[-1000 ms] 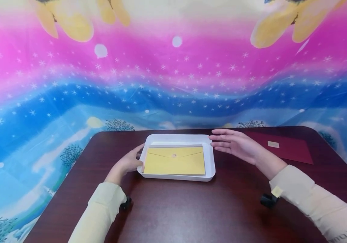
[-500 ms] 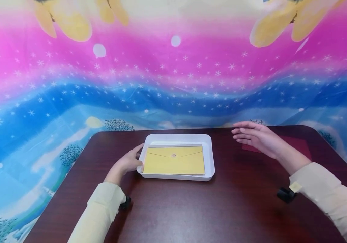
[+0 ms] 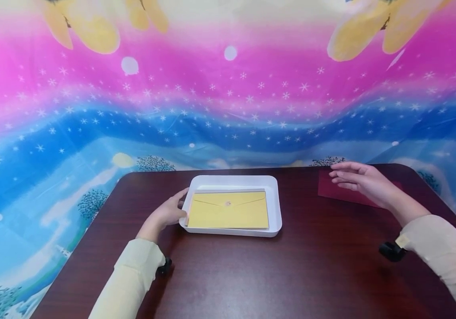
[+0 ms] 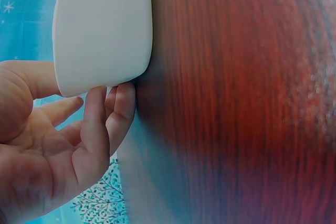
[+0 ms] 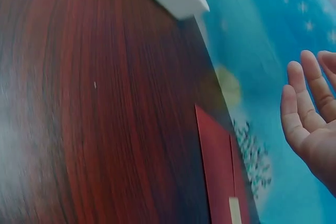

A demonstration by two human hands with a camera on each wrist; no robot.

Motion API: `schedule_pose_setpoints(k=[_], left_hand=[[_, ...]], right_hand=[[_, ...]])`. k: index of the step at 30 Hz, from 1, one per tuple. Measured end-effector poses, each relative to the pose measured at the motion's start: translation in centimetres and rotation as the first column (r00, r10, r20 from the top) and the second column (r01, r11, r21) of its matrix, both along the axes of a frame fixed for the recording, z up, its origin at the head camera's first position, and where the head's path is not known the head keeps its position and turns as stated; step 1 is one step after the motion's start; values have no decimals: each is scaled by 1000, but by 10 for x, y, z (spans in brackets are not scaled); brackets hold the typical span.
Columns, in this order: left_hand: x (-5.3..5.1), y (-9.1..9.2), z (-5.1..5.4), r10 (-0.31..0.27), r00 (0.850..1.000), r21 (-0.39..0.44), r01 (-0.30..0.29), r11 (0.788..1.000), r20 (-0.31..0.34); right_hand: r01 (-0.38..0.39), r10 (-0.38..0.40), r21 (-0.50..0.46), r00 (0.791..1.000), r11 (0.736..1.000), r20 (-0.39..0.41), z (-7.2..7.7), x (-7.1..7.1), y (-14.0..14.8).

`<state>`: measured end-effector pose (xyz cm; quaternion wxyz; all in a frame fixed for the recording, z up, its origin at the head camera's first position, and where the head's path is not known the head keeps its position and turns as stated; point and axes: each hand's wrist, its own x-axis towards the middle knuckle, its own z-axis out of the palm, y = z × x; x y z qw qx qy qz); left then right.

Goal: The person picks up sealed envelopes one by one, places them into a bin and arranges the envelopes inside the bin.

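Note:
My left hand [image 3: 166, 212] grips the left end of a white tray [image 3: 277, 206]; in the left wrist view the thumb is at the rim and curled fingers [image 4: 95, 124] touch the tray's end wall. A yellow envelope [image 3: 228, 216] with a small round seal lies flap side up in the tray, over at least one paler piece whose edges show. Above a dark red envelope [image 3: 326, 188] at the back right, my right hand [image 3: 367, 180] hovers with loosely bent fingers, holding nothing. It hides part of that envelope. A pale label [image 5: 234, 211] on the red envelope shows in the right wrist view.
Everything stands on a dark reddish-brown wooden table [image 3: 235, 279] with rounded back corners. Behind it hangs a pink and blue backdrop cloth [image 3: 228, 115] with snowflakes and trees. A black device [image 3: 392, 251] is strapped at the right cuff.
My right hand has moved from the tray's right end rightward, to over the red envelope. My left hand has stayed at the tray, which has not moved.

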<state>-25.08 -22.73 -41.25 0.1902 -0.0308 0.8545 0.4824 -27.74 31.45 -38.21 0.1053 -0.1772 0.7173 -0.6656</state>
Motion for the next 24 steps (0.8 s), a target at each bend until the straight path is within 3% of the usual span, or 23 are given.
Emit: schedule_pose_setpoints(k=[4, 8, 17, 20, 24], left_hand=[[0, 0, 0, 7, 1000, -7, -7, 1000, 5], [0, 0, 0, 8, 1000, -16, -8, 1000, -1], [-2, 1, 2, 10, 1000, -21, -10, 1000, 1], [-3, 1, 1, 10, 1000, -29, -10, 1000, -4], [-3, 0, 0, 11, 1000, -34, -11, 999, -3]], right_hand=[[66, -66, 123, 998, 990, -7, -6, -2, 18], [111, -108, 188, 994, 976, -26, -10, -4, 34], [218, -200, 388, 976, 895, -87, -20, -7, 61], [233, -204, 464, 973, 855, -111, -20, -7, 66], [253, -200, 596, 968, 762, -154, -19, -7, 70]])
